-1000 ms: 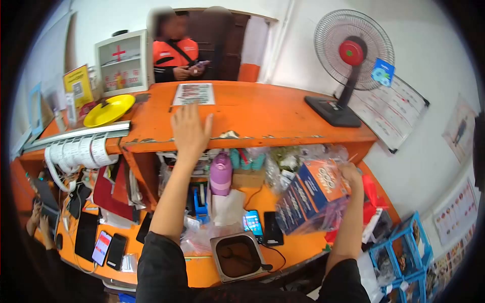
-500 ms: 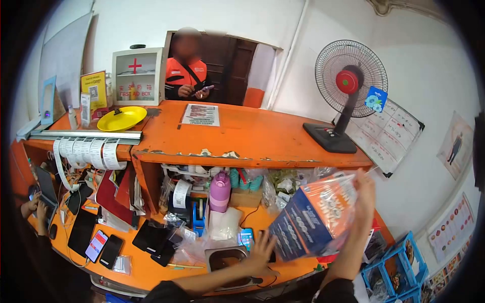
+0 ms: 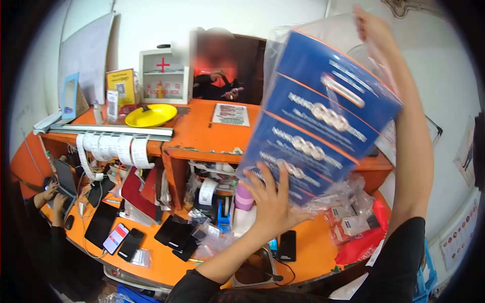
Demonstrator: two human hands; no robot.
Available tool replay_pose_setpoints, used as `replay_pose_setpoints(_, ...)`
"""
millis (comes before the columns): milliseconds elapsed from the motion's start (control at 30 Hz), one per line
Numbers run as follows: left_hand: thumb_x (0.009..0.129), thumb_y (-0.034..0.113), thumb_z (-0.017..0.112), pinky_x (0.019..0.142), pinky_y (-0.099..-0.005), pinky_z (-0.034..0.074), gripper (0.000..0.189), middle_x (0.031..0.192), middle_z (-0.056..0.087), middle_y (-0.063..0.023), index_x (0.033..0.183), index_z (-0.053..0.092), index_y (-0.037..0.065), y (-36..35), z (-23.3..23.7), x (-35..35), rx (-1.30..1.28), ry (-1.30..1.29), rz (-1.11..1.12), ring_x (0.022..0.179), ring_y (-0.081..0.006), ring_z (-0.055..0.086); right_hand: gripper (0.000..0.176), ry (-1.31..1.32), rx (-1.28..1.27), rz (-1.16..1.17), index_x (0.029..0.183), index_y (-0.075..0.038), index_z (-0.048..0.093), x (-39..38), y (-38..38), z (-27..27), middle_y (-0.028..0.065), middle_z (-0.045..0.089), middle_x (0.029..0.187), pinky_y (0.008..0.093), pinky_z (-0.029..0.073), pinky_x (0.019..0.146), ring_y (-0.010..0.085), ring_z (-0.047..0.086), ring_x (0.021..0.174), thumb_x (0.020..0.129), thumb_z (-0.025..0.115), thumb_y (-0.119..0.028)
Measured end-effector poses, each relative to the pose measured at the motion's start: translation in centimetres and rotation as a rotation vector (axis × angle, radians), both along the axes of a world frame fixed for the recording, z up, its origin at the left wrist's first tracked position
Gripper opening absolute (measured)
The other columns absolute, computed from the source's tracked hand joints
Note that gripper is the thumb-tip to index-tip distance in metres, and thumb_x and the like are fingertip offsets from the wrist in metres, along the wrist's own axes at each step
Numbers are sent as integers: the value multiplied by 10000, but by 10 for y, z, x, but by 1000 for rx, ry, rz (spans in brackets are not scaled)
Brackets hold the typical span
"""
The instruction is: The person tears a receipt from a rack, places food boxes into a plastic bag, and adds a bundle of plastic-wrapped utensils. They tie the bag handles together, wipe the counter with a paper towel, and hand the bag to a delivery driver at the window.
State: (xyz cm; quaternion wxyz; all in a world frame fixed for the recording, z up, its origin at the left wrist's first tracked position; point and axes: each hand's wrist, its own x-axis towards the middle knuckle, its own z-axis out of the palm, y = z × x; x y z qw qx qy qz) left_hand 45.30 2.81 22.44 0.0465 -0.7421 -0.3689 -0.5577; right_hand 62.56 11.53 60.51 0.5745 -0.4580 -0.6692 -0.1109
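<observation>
A large blue box [image 3: 313, 126] with orange lines and white lettering, wrapped in a clear plastic bag [image 3: 338, 28], is lifted tilted over the counter. High at the upper right, my right hand [image 3: 374, 33] is closed on the gathered plastic. My left hand [image 3: 273, 202] has its fingers spread against the lower face of the box. Below my left wrist lie a metal tray [image 3: 255, 270] and a black phone [image 3: 287, 246]. Part of a purple bottle [image 3: 244, 197] shows behind the box, which also hides most of the fan.
A person [image 3: 217, 76] stands beyond the orange counter [image 3: 197, 136], holding a phone. Another person's hands [image 3: 55, 197] are at a laptop [image 3: 65, 177] on the left. Phones, a yellow plate [image 3: 150, 115], and a red bag [image 3: 364, 242] with small boxes lie around.
The box has risen and turned, so its blue face now fills the view. My right hand has gone up with the bag; my left hand has moved from above the desk onto the box.
</observation>
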Motion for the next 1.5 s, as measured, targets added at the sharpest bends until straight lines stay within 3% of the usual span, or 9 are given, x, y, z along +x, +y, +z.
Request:
replay_pose_setpoints(100,479,599,782,949,-697,-44,1391,1374,-136,-391,1393,-59,-27,22,39,-24,-228,32,39,1267,-561,-138,312,208,22,-12,687,-36,604,-63,33,-4,32,623,780,290,426,628,129,533,668,805,617,-325)
replay_pose_setpoints(367,597,385,795,1029,-610,38,1226,1414,16,-351,1383,-35,-59,120,29,-46,-228,-230,180,1320,-491,36,351,172,-168,36,851,18,660,-104,135,-35,209,643,900,374,461,772,303,618,887,797,587,-321)
replay_pose_setpoints(500,586,366,804,1051,-563,68,1224,1412,31,-351,1388,-22,-48,109,26,-50,-220,-197,185,1324,-480,51,367,78,313,103,972,33,611,-46,94,-78,189,611,999,334,429,835,261,575,949,818,557,-295)
replay_pose_setpoints(667,564,307,826,1027,-529,215,1208,1420,65,-327,1395,17,-33,109,16,-52,-171,-156,165,1285,-511,161,740,280,-745,414,1341,-5,272,47,38,-258,128,453,1226,345,367,939,214,425,1146,724,660,-135)
replay_pose_setpoints(733,549,291,833,1047,-502,185,1231,1412,72,-340,1386,-2,-52,114,18,-55,-179,-145,130,1307,-484,128,854,222,-695,299,1349,-6,237,42,65,-339,140,451,1202,345,381,933,225,448,1117,675,743,-144)
replay_pose_setpoints(933,500,243,859,1098,-401,132,1256,1425,86,-317,1368,17,-96,168,27,-83,-149,-75,-29,1347,-396,98,987,204,-372,416,1332,57,151,4,151,-356,194,422,1209,376,362,962,266,418,1150,639,801,-210)
replay_pose_setpoints(1033,492,238,862,1077,-407,207,1278,1404,133,-333,1365,-9,-97,218,31,-100,-163,22,-16,1327,-416,158,1073,347,-730,579,1330,81,106,-22,155,-333,233,333,1294,375,295,1017,302,316,1243,604,824,-247)
replay_pose_setpoints(1267,500,285,859,1008,-414,327,1274,1404,218,-276,1382,7,-60,290,36,-108,-350,-96,-16,1288,-394,267,1085,218,-310,81,1360,80,40,-59,210,-352,316,200,1368,412,230,1069,423,215,1293,643,778,-265)
replay_pose_setpoints(1500,616,626,661,1036,-489,236,1183,1399,261,-229,1396,70,-37,277,37,-100,-110,181,477,1312,-340,243,1145,416,-408,103,1375,56,-92,-66,189,-354,300,14,1438,396,130,1102,380,42,1358,678,741,-307)
